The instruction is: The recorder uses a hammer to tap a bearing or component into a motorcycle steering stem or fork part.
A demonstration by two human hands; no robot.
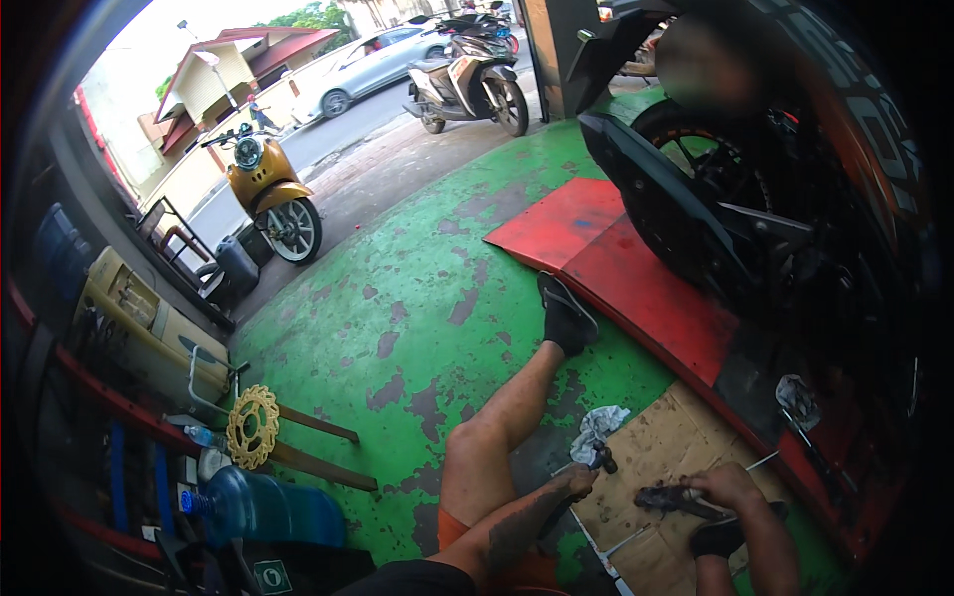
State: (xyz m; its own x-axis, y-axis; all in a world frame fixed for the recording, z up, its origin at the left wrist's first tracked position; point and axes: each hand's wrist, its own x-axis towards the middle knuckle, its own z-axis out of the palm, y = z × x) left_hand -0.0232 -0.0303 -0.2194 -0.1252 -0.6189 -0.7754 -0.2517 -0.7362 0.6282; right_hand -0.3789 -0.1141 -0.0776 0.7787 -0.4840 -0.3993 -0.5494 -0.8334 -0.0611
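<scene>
My left hand [573,483] is closed around a small dark part [603,459], whose exact kind I cannot make out. To the right, my right hand [727,486] grips the end of a dark, grimy elongated part [676,500] just over a flattened cardboard sheet [646,467]. Beside the left hand, a crumpled white rag [598,427] lies at the cardboard's edge. A thin metal rod [628,541] rests on the cardboard between my hands.
A red platform [636,288] carries a dark motorcycle [676,209] on the right. Tools [817,452] and another rag [797,399] lie on it. To the left are a gold brake disc [253,427], a blue water jug [268,507] and a yellow scooter [263,184].
</scene>
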